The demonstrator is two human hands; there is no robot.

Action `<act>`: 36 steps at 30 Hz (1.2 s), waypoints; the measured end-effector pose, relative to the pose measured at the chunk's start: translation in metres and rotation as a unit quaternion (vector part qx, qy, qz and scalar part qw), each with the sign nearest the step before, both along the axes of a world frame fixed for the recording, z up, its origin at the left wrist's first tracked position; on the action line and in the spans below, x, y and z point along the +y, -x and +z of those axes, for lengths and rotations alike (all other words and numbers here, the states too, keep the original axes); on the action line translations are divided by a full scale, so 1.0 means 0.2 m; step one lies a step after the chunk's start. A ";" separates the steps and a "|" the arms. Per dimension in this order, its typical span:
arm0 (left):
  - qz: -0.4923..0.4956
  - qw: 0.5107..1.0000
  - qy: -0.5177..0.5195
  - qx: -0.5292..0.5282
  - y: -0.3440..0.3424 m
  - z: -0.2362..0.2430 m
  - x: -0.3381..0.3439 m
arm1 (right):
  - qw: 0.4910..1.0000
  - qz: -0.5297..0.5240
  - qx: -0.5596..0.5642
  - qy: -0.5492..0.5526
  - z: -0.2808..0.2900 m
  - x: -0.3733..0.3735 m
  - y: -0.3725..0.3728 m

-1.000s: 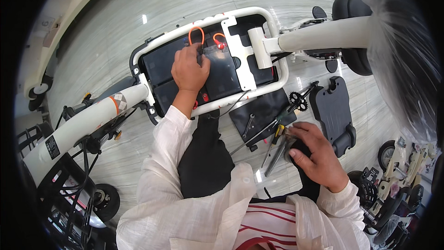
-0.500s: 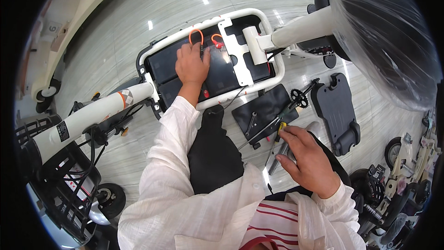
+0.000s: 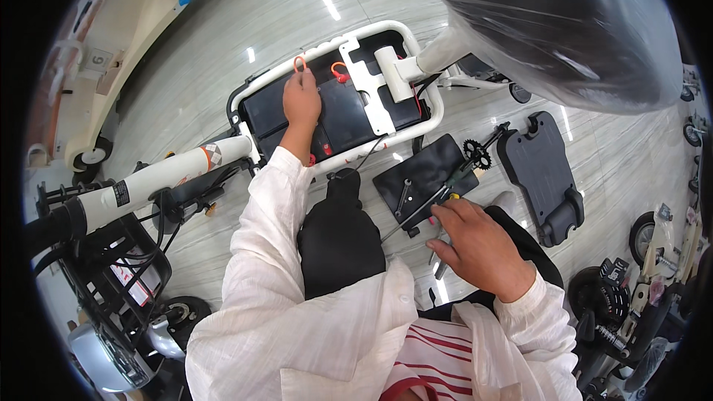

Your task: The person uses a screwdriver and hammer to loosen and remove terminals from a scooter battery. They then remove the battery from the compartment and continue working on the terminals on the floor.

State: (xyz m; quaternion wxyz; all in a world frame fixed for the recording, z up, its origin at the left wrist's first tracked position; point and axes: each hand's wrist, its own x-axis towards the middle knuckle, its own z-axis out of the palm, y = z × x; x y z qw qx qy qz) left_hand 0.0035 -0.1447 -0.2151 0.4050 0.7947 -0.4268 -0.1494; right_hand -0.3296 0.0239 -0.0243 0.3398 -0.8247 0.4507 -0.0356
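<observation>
My left hand (image 3: 301,108) is closed at the fingertips on an orange cable loop (image 3: 300,60) above the black batteries (image 3: 265,115) inside a white tubular frame. A red terminal on another orange lead (image 3: 341,76) sits to its right, beside a white bracket (image 3: 355,69). My right hand (image 3: 477,246) is open, fingers loosely curved and apart, just over loose tools: a yellow-handled tool (image 3: 454,197) and metal bars, partly hidden under it. A wrench (image 3: 405,191) and long rods lie on a black mat (image 3: 389,180) nearby, with a crank and chainring (image 3: 477,154).
A black plastic panel (image 3: 541,174) lies at right. A plastic-wrapped seat (image 3: 549,30) looms top right. A white tube with handlebar (image 3: 156,178) crosses the left, beside a black basket (image 3: 122,241). More scooter parts (image 3: 624,312) crowd the lower right; a cream scooter body (image 3: 130,44) stands upper left.
The view has shifted, showing more of the wrapped seat. My left hand stays at the orange loop, which looks smaller above the fingers. My right hand has moved slightly left over the tools.
</observation>
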 end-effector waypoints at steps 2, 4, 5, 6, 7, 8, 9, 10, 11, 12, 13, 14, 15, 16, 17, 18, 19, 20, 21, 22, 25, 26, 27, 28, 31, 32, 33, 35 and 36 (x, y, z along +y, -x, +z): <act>-0.042 0.990 0.039 0.131 -0.04 0.01 0.01 | 1.000 0.000 -0.008 0.010 -0.01 0.02 0.02; -0.058 0.964 -0.004 0.260 -0.06 0.07 0.04 | 1.000 -0.001 -0.008 0.016 -0.01 0.03 0.04; -0.065 0.945 -0.027 0.321 -0.07 0.13 0.07 | 1.000 -0.001 -0.008 0.016 0.00 0.03 0.05; -0.074 0.933 -0.070 0.346 -0.10 0.17 0.09 | 1.000 0.000 -0.007 0.016 0.00 0.04 0.06; -0.050 0.922 -0.074 0.377 -0.11 0.22 0.10 | 1.000 0.000 -0.002 0.013 0.01 0.05 0.06; -0.042 0.918 -0.092 0.385 -0.12 0.26 0.11 | 1.000 0.001 0.003 0.010 0.01 0.05 0.07; -0.034 0.913 -0.109 0.392 -0.14 0.29 0.12 | 1.000 0.002 0.008 0.006 0.01 0.05 0.08; -0.049 0.906 -0.131 0.401 -0.16 0.33 0.13 | 1.000 0.002 -0.001 0.020 0.01 0.06 0.09; -0.044 0.904 -0.153 0.398 -0.18 0.37 0.14 | 1.000 0.010 0.011 0.013 0.01 0.07 0.09; -0.045 0.905 -0.179 0.384 -0.19 0.41 0.15 | 1.000 0.018 0.024 0.005 0.01 0.07 0.10; -0.048 0.905 -0.204 0.371 -0.19 0.46 0.16 | 0.999 0.025 0.038 -0.001 0.02 0.07 0.11; -0.064 0.902 -0.228 0.362 -0.20 0.49 0.16 | 0.999 0.025 0.038 0.003 0.02 0.07 0.12; -0.071 0.907 -0.248 0.334 -0.20 0.51 0.17 | 0.999 0.025 0.038 0.008 0.02 0.08 0.12; -0.077 0.911 -0.268 0.305 -0.20 0.54 0.18 | 0.999 0.026 0.038 0.012 0.02 0.08 0.13; -0.082 0.913 -0.288 0.276 -0.21 0.57 0.19 | 0.999 0.025 0.038 0.013 0.02 0.09 0.13; -0.096 0.911 -0.310 0.255 -0.21 0.60 0.21 | 0.999 0.026 0.037 0.013 0.01 0.09 0.13; -0.113 0.906 -0.332 0.236 -0.20 0.63 0.22 | 0.999 0.025 0.039 0.013 0.01 0.10 0.14; -0.128 0.901 -0.354 0.216 -0.19 0.65 0.24 | 0.999 0.026 0.040 0.015 0.01 0.10 0.14; -0.143 0.895 -0.375 0.195 -0.19 0.68 0.25 | 0.999 0.027 0.041 0.017 0.01 0.10 0.15; -0.163 0.883 -0.394 0.197 -0.20 0.67 0.26 | 0.998 0.029 0.043 0.018 0.02 0.11 0.15; -0.189 0.866 -0.417 0.201 -0.15 0.61 0.35 | 0.997 0.028 0.068 0.007 0.03 0.10 0.15; -0.202 0.859 -0.422 0.210 -0.16 0.58 0.39 | 0.998 0.028 0.052 0.022 0.03 0.10 0.14; -0.194 0.869 -0.401 0.217 -0.17 0.51 0.43 | 0.998 0.028 0.036 0.037 0.01 0.11 0.13; -0.182 0.873 -0.382 0.240 -0.15 0.46 0.48 | 0.998 0.027 0.022 0.053 0.00 0.11 0.13; -0.161 0.910 -0.319 0.209 -0.10 0.24 0.54 | 0.999 0.041 0.018 0.022 -0.03 0.12 0.12; -0.153 0.925 -0.297 0.181 -0.11 0.17 0.55 | 0.999 0.037 0.018 0.017 -0.03 0.13 0.12; -0.167 0.940 -0.296 0.038 -0.13 0.08 0.55 | 0.999 0.032 0.016 0.010 -0.03 0.13 0.13; -0.191 0.913 -0.269 -0.241 -0.08 0.02 0.54 | 1.000 0.017 0.022 0.009 -0.02 0.14 0.15; -0.155 0.920 -0.271 -0.235 -0.06 -0.01 0.55 | 1.000 0.010 0.026 0.012 -0.02 0.15 0.16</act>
